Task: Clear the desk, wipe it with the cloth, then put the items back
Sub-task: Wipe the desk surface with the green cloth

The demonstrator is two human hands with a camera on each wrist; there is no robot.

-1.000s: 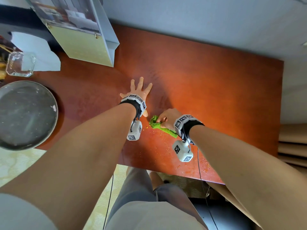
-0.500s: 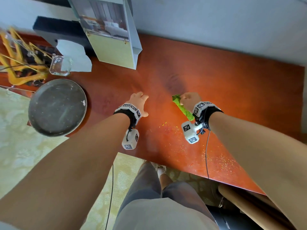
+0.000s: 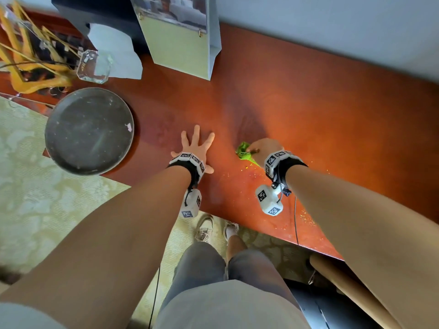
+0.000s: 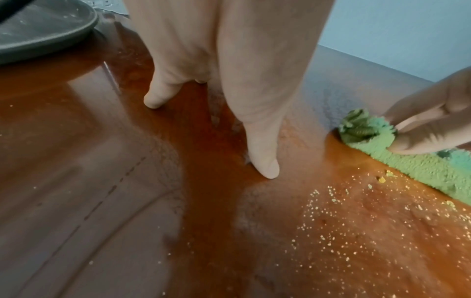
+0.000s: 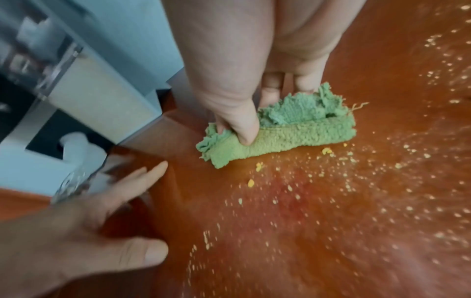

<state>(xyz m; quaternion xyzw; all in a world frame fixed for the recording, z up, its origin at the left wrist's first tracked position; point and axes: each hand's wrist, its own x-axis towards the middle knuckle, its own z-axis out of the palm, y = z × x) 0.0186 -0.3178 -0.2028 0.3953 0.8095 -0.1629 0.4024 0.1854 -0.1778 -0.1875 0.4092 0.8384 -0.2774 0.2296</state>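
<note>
A folded green cloth [image 3: 244, 153] [image 5: 285, 137] [image 4: 397, 161] lies on the red-brown desk [image 3: 332, 110]. My right hand [image 3: 263, 148] [image 5: 242, 113] grips the cloth with thumb and fingers curled into it and presses it onto the wood. My left hand [image 3: 194, 146] [image 4: 229, 96] rests flat on the desk to the left of the cloth, fingers spread and straight. Yellow crumbs [image 5: 331, 181] [image 4: 356, 211] are scattered on the desk just in front of the cloth, toward the near edge.
A round dark tray [image 3: 89, 130] overhangs the desk's left front corner. Behind it stand a glass ashtray [image 3: 93, 65], a tissue box [image 3: 114, 43] and a standing framed card [image 3: 178, 36]. A yellow wire rack [image 3: 26, 51] sits far left. A wall runs behind the desk.
The right hand with the cloth moved away from the near edge, then came slightly back toward me. The left hand's fingers, partly curled half a second ago, now lie spread flat.
</note>
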